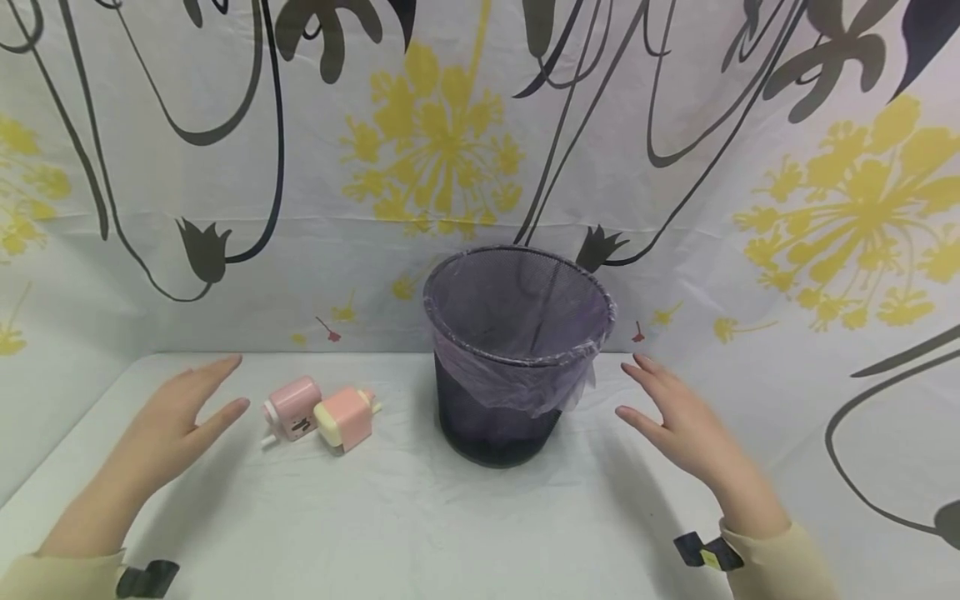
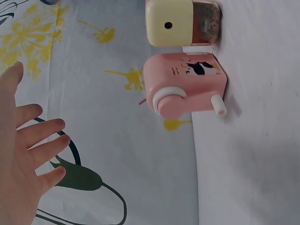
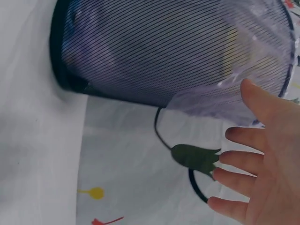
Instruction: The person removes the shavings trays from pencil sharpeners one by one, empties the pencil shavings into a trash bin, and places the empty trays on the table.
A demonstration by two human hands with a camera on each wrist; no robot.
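Two crank pencil sharpeners stand side by side on the white table. The all-pink sharpener [image 1: 292,408] is on the left, its crank facing my left hand in the left wrist view. Beside it, the pink and cream sharpener [image 1: 347,418] shows a cream face with a round hole in the left wrist view. My left hand [image 1: 168,425] hovers left of them, fingers extended, touching nothing. A dark mesh wastebasket [image 1: 495,425] with a translucent purple bag [image 1: 510,383] folded over its rim stands right of the sharpeners. My right hand [image 1: 678,425] hovers right of the wastebasket, fingers spread and holding nothing.
Behind the white table [image 1: 420,533] hangs a pale cloth [image 1: 337,192] printed with yellow and dark plants. It meets the table's back edge just behind the wastebasket. The sharpeners nearly touch each other, with a stretch of table between them and the wastebasket.
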